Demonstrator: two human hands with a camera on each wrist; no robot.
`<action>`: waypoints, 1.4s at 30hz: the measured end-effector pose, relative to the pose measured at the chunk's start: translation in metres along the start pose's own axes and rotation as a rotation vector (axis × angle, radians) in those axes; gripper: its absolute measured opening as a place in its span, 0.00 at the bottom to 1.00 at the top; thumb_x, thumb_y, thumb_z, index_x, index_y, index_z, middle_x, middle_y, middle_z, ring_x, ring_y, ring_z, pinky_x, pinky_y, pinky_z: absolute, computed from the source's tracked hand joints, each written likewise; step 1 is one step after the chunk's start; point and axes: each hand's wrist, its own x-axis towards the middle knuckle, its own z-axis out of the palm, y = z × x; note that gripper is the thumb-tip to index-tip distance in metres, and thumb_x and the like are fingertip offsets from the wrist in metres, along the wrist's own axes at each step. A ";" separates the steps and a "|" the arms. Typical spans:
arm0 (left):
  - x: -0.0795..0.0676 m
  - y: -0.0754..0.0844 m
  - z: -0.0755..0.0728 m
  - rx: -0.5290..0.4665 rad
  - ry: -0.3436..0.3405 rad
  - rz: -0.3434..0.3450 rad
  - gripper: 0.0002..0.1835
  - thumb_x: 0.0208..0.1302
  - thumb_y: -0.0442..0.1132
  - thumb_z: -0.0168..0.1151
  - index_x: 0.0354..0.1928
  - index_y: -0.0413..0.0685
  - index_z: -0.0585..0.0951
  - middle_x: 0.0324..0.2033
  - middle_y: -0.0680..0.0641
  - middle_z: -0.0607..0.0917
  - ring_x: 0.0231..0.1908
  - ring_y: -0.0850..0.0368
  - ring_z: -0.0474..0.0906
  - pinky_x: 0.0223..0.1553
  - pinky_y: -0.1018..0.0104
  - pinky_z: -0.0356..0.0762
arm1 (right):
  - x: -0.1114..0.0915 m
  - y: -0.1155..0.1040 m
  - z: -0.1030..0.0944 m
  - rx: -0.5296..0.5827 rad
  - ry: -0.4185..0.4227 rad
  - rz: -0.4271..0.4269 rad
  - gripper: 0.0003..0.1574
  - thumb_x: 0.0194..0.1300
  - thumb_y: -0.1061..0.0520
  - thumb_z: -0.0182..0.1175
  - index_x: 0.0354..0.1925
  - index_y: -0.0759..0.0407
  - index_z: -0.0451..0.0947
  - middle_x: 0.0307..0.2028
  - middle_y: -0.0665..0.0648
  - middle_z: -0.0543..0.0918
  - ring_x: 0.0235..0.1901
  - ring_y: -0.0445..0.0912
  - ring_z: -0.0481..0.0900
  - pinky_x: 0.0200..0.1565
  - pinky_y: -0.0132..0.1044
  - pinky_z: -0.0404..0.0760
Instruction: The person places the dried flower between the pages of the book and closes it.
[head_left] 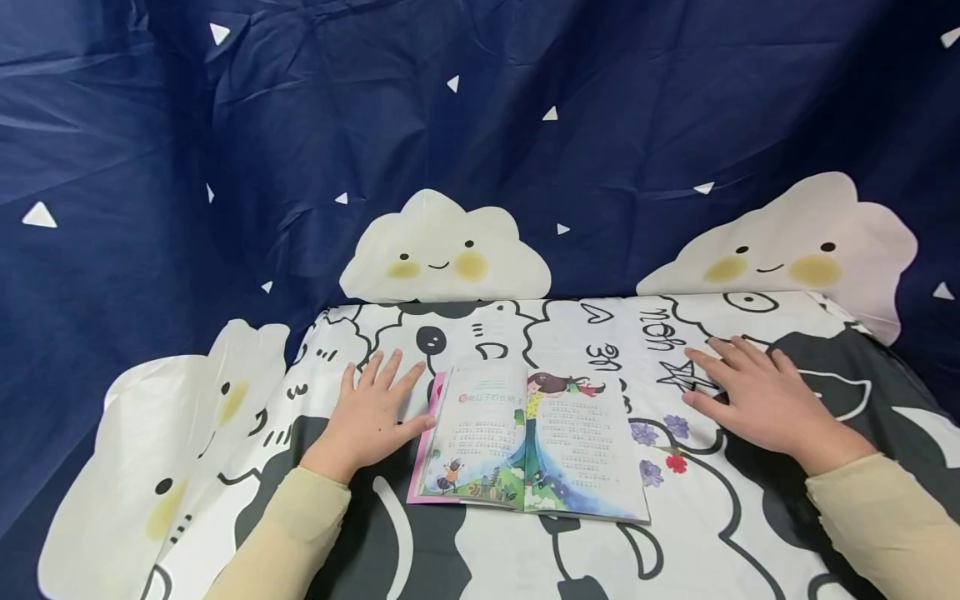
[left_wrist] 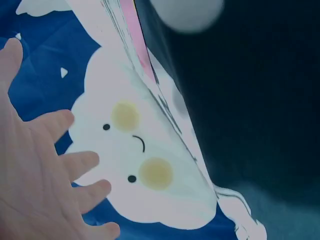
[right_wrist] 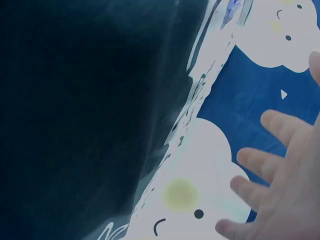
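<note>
Navy backdrop [head_left: 480,108] behind, cloud figures [head_left: 442,250] against it; patterned cloth [head_left: 502,550] over the surface. Open book [head_left: 558,450] lies between the hands, text upright to wearer, probably flat by its own weight. Left hand [head_left: 371,417], right hand [head_left: 757,400]: grip released, fingers spread (left thumb [head_left: 411,428] at book's edge, contact unclear), print unobstructed. Red flower [head_left: 676,463] beside right page.

A black-and-white patterned cloth [head_left: 495,546] lay spread out, its print including a heart [head_left: 597,313] near its far edge. Behind the cloth hung a dark blue curtain [head_left: 390,108] dotted with small white triangles. One smiling pale cloud [head_left: 438,271] showed beyond the cloth's far edge, another cloud [head_left: 787,242] at its far right corner, and a creased third cloud [head_left: 120,467] along its left side.
</note>
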 end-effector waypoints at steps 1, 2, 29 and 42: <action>0.000 0.002 0.000 0.001 0.003 0.019 0.48 0.62 0.75 0.54 0.79 0.61 0.62 0.78 0.40 0.56 0.77 0.37 0.45 0.68 0.27 0.38 | 0.000 0.000 0.000 0.012 0.003 -0.018 0.50 0.68 0.25 0.53 0.75 0.53 0.65 0.72 0.73 0.62 0.70 0.73 0.53 0.61 0.76 0.48; 0.001 0.003 0.001 0.000 0.006 0.038 0.48 0.62 0.75 0.55 0.79 0.62 0.62 0.78 0.41 0.56 0.77 0.37 0.45 0.68 0.27 0.38 | 0.000 0.000 0.000 0.024 0.006 -0.039 0.49 0.68 0.26 0.54 0.74 0.54 0.65 0.71 0.73 0.62 0.70 0.73 0.54 0.61 0.75 0.50; -0.002 0.056 0.008 -0.027 -0.073 0.436 0.46 0.65 0.77 0.47 0.81 0.68 0.54 0.79 0.45 0.54 0.77 0.42 0.48 0.70 0.33 0.45 | 0.003 0.003 0.010 0.344 -0.206 -0.222 0.25 0.66 0.51 0.68 0.60 0.51 0.81 0.63 0.68 0.74 0.63 0.67 0.70 0.56 0.63 0.72; -0.003 0.053 0.016 -0.175 -0.163 0.452 0.46 0.64 0.77 0.48 0.80 0.69 0.56 0.79 0.46 0.55 0.77 0.44 0.48 0.71 0.34 0.49 | 0.011 0.002 0.018 0.289 -0.210 -0.201 0.22 0.61 0.59 0.69 0.54 0.46 0.86 0.62 0.66 0.75 0.62 0.67 0.70 0.55 0.61 0.73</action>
